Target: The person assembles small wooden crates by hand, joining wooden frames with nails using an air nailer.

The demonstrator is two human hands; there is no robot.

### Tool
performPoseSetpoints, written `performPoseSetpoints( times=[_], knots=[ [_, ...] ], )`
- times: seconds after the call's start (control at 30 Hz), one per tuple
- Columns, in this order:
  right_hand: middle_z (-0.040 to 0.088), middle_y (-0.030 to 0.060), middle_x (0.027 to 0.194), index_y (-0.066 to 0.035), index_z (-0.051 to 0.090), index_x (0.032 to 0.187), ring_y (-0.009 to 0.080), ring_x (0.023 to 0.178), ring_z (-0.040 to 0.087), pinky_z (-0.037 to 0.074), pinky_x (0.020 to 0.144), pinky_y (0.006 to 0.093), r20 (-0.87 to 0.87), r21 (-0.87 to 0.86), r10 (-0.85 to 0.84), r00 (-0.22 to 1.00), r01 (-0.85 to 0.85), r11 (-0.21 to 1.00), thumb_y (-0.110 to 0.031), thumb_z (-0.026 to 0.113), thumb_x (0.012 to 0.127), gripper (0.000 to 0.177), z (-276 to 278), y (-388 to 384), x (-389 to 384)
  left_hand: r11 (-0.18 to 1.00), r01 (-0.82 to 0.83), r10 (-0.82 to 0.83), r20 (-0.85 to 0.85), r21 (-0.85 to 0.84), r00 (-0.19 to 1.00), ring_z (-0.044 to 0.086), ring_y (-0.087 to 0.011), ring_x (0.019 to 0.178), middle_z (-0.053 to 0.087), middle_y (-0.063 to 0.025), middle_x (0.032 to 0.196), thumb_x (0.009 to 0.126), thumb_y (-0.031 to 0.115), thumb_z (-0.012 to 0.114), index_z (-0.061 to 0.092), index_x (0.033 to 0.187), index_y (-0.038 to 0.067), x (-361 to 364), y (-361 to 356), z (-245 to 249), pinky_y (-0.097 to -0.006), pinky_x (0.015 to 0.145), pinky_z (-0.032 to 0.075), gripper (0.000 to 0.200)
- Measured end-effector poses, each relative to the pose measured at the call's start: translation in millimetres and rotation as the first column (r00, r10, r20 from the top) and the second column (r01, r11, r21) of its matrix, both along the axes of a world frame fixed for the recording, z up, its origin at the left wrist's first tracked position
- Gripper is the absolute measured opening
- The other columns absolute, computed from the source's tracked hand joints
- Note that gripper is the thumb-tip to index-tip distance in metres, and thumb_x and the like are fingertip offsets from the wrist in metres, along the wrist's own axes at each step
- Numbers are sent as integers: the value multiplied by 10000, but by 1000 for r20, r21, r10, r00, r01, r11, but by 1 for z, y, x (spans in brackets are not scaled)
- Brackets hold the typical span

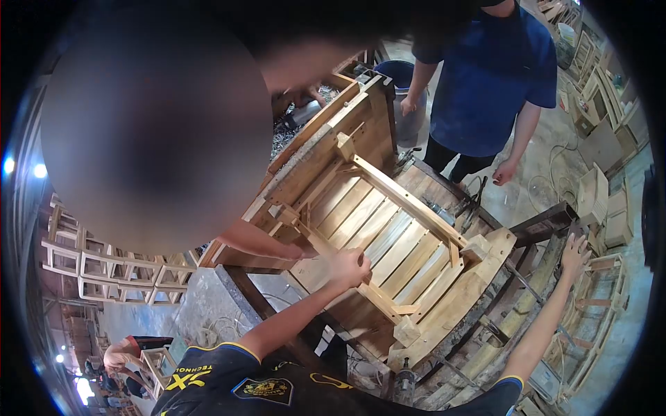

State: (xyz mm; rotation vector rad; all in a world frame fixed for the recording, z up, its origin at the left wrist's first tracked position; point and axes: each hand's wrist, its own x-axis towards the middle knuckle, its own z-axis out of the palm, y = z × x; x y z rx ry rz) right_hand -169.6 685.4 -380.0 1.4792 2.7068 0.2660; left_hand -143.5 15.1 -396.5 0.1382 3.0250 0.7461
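Observation:
A small slatted wooden frame (406, 239) with stubby legs, like an upturned stool or low table, lies on a wooden workbench (451, 305). At its near left side, my left hand (349, 269) is closed, slightly blurred, on the edge rail; the fingertips are partly hidden. Off to the right, my right hand (574, 255) lies with fingers spread on a dark beam at the edge of the metal stand (548, 222); it holds nothing. A co-worker's hand (300, 251) is close to the frame's left corner, beside my left hand.
One person in a blue shirt (485, 83) stands beyond the bench; another leans in from the left. A wooden bin (340, 104) of metal pieces adjoins the bench. A clamp (475, 197) lies at the far edge. Stacked wooden frames (118, 267) stand left, more pieces right.

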Motion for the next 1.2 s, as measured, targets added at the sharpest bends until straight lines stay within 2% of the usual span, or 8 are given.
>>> performPoseSetpoints(
  times=[0.2,0.33,0.47,0.57,0.67,0.9,1.03,1.2],
  knots=[
    [201,26,1570,-300,199,1510,329,1435,175,263,1071,622,-57,-6,9,998,-9,1000,-657,207,937,675,15,-18,4,997,-62,60,46,52,997,622,-310,635,619,-100,629,775,301,579,615,694,81,2,2,1,-437,724,467,237],
    [426,153,1432,-273,308,1477,389,1312,395,349,1028,566,-97,-184,36,995,-54,982,-682,257,913,698,23,-13,2,997,-76,65,316,24,947,514,-365,949,550,-182,1011,821,372,547,550,1007,66,5,4,-16,-496,887,360,358],
    [581,223,1247,-275,391,1435,425,1166,533,407,984,510,-172,-218,45,984,-83,972,-688,313,895,685,19,-12,4,999,-46,40,294,15,955,532,-350,953,571,-175,1001,812,354,550,572,1005,71,9,1,-11,-492,907,353,343],
    [572,216,1264,-303,410,1421,406,1178,530,414,977,506,-208,-216,63,976,-109,970,-674,336,897,647,20,-15,5,999,-41,34,284,18,958,546,-340,955,588,-170,994,805,340,552,589,1003,75,8,1,-6,-490,922,348,333],
    [520,247,1315,-141,486,1367,434,1218,484,382,1004,516,-253,-254,51,966,-118,960,-673,310,906,725,38,-38,7,1000,-25,21,251,14,968,560,-329,958,604,-165,986,798,326,554,605,1001,79,10,0,-1,-487,937,343,324],
    [528,199,1326,-214,407,1408,433,1200,497,393,971,522,-307,-223,153,939,-227,948,-586,360,926,612,34,-46,25,999,-10,1,208,40,978,592,-303,964,643,-153,969,782,294,559,644,997,88,5,0,3,-480,972,331,310],
    [514,261,1318,-92,417,1404,421,1217,495,384,1012,456,-113,-166,326,938,-342,925,-603,375,913,709,17,-41,45,998,11,-22,149,70,989,610,-289,968,664,-147,959,773,276,561,666,995,93,7,-4,6,-476,992,324,306],
    [647,230,1125,10,618,1170,349,1071,620,469,917,407,52,-446,525,849,-451,773,-474,589,863,573,122,-110,64,995,96,-96,16,2,995,633,-270,972,692,-138,946,762,253,565,694,992,99,7,-13,26,-471,1017,315,305]
  ],
)
